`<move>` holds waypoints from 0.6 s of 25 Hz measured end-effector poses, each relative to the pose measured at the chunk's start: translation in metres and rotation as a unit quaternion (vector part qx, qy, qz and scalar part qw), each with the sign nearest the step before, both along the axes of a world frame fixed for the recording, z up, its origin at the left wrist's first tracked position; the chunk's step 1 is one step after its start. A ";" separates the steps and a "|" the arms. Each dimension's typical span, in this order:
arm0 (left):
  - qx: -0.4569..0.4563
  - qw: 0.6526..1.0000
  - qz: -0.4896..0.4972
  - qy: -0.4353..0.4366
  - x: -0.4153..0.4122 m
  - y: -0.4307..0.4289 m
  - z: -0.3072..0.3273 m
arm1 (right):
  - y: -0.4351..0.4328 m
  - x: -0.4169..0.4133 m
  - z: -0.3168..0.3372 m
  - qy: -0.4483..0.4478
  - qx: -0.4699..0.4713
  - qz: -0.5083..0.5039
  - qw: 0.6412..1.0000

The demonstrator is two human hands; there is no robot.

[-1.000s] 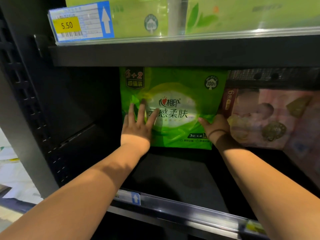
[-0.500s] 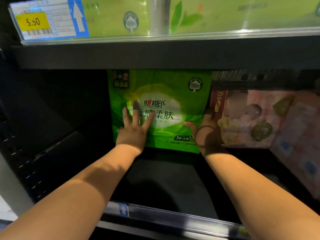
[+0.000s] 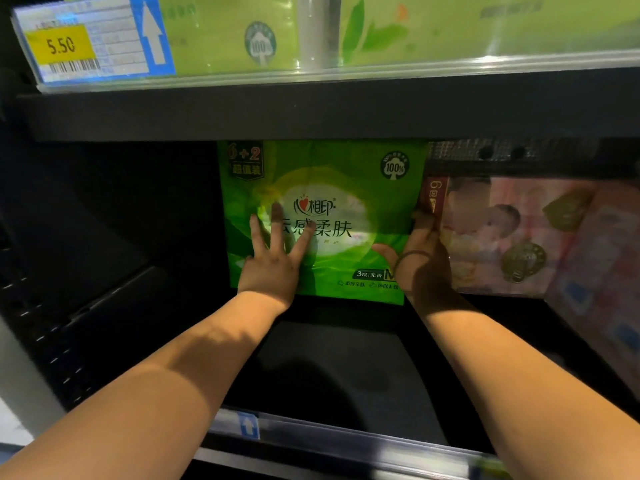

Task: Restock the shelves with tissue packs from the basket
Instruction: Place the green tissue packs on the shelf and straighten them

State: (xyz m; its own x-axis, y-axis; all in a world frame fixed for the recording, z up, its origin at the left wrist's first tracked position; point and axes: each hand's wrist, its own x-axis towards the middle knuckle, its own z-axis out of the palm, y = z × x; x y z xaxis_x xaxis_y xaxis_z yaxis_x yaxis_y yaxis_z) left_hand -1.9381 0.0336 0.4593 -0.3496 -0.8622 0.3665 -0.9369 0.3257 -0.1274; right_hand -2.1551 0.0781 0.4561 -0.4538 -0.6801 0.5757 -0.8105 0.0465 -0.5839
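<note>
A large green tissue pack (image 3: 332,188) stands upright at the back of the dark lower shelf (image 3: 332,368). My left hand (image 3: 273,258) lies flat against its front, fingers spread. My right hand (image 3: 420,254) is at the pack's right edge, fingers reaching into the gap between it and the pink pack (image 3: 502,233); those fingertips are hidden. The basket is not in view.
Pink baby-print tissue packs fill the right of the same shelf, one leaning forward at the far right (image 3: 602,299). The shelf above carries pale green packs (image 3: 450,26) behind a clear rail, with a 5.50 price tag (image 3: 86,43). A black side panel (image 3: 69,271) closes the left.
The view has shifted slightly. My right hand has slid up along the green pack's right edge, beside the pink pack. My left hand stays flat on the front.
</note>
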 end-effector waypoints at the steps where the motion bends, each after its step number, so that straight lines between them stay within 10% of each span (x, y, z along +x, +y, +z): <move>1: 0.002 1.000 -0.001 -0.001 -0.001 0.000 0.000 | 0.001 0.001 0.000 0.016 0.000 0.023 1.000; 6: -0.006 1.000 -0.005 -0.006 -0.005 -0.005 -0.001 | 0.001 0.005 -0.011 0.369 0.010 -0.050 0.928; 10: -0.018 1.000 -0.018 -0.012 -0.008 -0.012 -0.003 | 0.002 -0.005 -0.010 0.377 0.193 -0.006 0.906; 15: -0.028 0.999 -0.043 0.003 -0.006 -0.028 -0.008 | -0.008 0.009 -0.015 0.398 0.197 -0.056 0.894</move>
